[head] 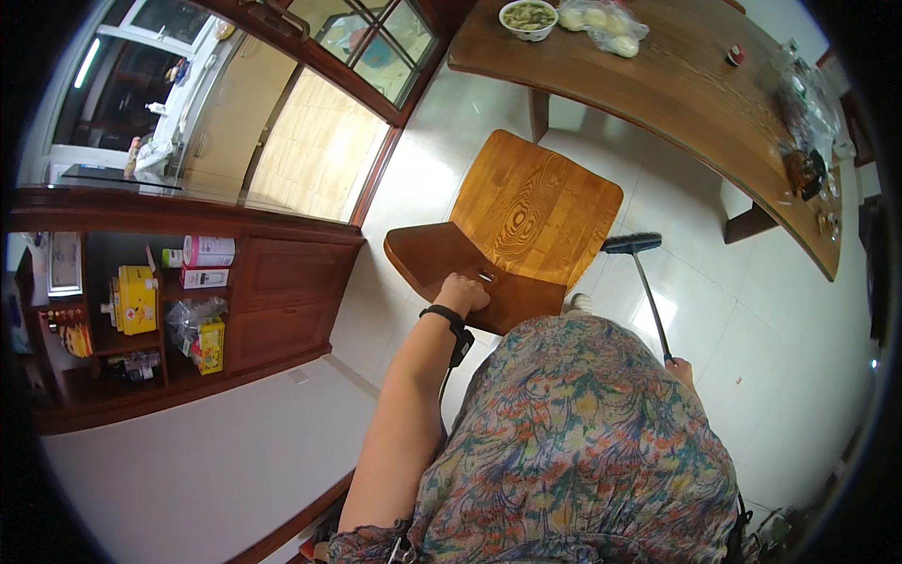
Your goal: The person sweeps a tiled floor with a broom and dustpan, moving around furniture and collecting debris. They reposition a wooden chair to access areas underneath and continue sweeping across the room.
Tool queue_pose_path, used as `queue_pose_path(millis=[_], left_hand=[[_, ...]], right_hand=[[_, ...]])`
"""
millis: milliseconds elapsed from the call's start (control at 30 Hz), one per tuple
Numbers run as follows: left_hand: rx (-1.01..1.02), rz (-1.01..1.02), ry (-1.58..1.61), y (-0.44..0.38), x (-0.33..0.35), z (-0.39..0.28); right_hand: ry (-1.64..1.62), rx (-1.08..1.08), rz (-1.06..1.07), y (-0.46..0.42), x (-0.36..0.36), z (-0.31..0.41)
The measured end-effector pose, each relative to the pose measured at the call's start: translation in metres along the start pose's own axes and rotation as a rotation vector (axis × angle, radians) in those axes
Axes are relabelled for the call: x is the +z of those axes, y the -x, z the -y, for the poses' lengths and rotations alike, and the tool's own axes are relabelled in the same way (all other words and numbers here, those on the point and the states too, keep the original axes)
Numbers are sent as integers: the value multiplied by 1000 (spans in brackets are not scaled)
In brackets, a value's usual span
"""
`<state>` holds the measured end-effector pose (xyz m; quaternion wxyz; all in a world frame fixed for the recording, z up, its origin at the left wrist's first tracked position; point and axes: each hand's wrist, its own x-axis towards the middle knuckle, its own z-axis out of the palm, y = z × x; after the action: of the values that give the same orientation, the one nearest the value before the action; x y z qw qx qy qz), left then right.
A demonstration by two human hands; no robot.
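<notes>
A wooden chair with a lighter grained seat and a darker curved backrest stands in front of me. My left hand has its fingers curled at the backrest, close to a small slot in it; the fingertips are partly hidden. A black band with a small device is around that wrist. At my right side, my right hand grips the upper end of the dark handle of a floor broom. The broom's black bristle head rests on the tiles beside the chair seat.
A wooden table beyond the chair carries a bowl of food, a plastic bag of pale buns and glass items. Left is a dark wood cabinet with shelves, below a glazed opening. Small debris lies on the tiled floor.
</notes>
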<state>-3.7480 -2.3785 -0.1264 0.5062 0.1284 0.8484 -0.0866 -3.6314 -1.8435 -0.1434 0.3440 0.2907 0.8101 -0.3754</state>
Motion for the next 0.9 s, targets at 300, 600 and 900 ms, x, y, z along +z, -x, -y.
queue_pose_path(millis=[300, 600, 900], left_hand=[[-8, -90, 245, 11, 27, -91], [-198, 115, 836, 47, 84, -121], [-279, 76, 1277, 111, 150, -136]], right_hand=[[217, -351, -131, -89, -16, -156], [185, -374, -88, -52, -51, -107], [42, -159, 79, -44, -55, -7]])
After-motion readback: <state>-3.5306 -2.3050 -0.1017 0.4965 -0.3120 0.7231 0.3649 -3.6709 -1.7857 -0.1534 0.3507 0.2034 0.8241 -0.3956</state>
